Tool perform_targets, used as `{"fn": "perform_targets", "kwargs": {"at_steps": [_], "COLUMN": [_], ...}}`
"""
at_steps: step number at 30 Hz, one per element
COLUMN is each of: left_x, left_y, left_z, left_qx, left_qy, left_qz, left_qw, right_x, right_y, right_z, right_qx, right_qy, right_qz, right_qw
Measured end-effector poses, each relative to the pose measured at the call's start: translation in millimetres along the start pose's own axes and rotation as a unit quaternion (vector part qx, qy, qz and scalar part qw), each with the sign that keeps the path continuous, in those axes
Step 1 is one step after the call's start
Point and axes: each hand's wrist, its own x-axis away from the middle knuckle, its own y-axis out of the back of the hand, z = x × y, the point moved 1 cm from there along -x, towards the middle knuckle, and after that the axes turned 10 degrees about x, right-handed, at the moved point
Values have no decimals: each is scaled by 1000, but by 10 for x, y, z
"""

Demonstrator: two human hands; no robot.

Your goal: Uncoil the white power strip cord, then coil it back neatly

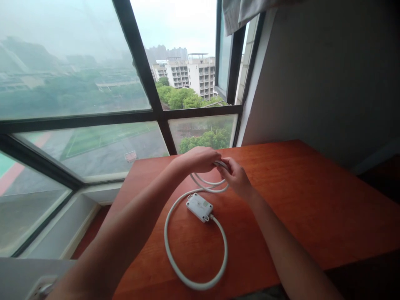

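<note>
A thick white cable (pixel 168 243) runs in a wide loop over the reddish-brown table, from a small white box (pixel 200 207) with screws at its corners up to my two hands. My left hand (pixel 201 159) is closed around the coiled part of the cable, its fingertips mostly hidden behind the back of the hand. Close beside it, my right hand (pixel 237 177) pinches the same coil between thumb and fingers. Below both hands, a few turns of cable hang or lie near the tabletop; whether they touch it I cannot tell.
The wooden table (pixel 300 200) reaches to the right and toward me. Dark-framed windows (pixel 162 114) stand along its far and left sides, one pane swung outward. A grey wall (pixel 325 79) rises at the right, and a curtain (pixel 242 14) hangs at the top. A wall socket (pixel 43 287) shows at lower left.
</note>
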Motion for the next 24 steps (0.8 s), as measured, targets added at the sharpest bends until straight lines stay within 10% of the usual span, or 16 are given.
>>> {"fn": "perform_targets", "kwargs": {"at_steps": [5, 13, 24], "left_x": [158, 321, 457], "left_y": [116, -118, -485], "left_z": [171, 304, 386], "left_qx": [219, 555, 655], "left_qy": [15, 125, 182], "left_qz": [-97, -237, -189], "left_qw": [971, 787, 709], "right_x": [-2, -22, -30], "right_y": [41, -75, -126], "right_z": [-25, -89, -140], "right_qx": [-150, -370, -342], "right_qy": [-39, -53, -119], "right_qz": [27, 56, 22], "right_qw": [988, 926, 932]}}
